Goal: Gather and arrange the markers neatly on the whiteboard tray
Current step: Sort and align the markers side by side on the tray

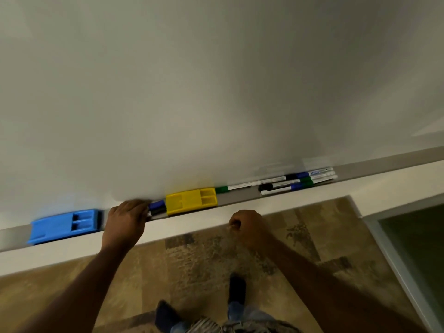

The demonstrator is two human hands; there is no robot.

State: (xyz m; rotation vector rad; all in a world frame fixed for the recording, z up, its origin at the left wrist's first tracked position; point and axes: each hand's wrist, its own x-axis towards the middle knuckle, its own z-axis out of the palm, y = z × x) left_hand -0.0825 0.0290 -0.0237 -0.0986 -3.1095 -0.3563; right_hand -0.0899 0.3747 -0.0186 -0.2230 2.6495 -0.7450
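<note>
Above the carpet (204, 260), the right hand (247, 225) is clenched in front of the tray (240, 197) and seems to hold nothing. The left hand (126, 218) grips a small bunch of markers (157, 208) lying in the tray, between the blue eraser (64, 225) and the yellow eraser (191, 200). The gathering step looks to be in hand. The bunch probably must go to the far pile (298, 181). The yellow eraser blocks a slide, so a lift is needed. One green marker (230, 188) lies alone beyond it.
</note>
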